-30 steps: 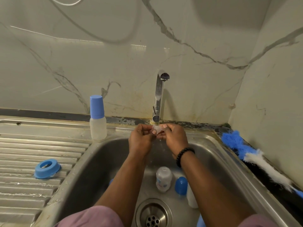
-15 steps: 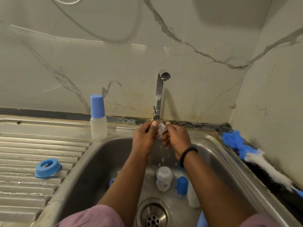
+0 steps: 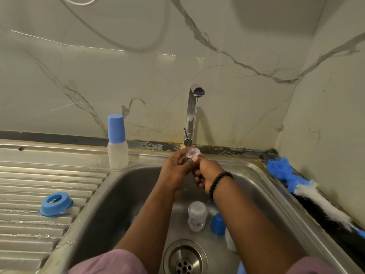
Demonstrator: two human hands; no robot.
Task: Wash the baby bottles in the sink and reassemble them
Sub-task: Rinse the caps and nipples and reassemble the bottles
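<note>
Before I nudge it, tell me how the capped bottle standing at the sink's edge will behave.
The capped bottle is tall and narrow with a tall blue cap, so it probably tips easily. Its cloudy body looks empty, so likely light plastic. It stands by the sink rim on the wet-looking drainboard, so it may slide or topple into the basin.

Two bottles show: one capped on the ledge, one lying in the sink. One blue ring, one loose blue cap, one brush.

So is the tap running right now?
On. A thin stream falls from the tap spout onto the clear teat that both hands pinch over the sink.
</note>
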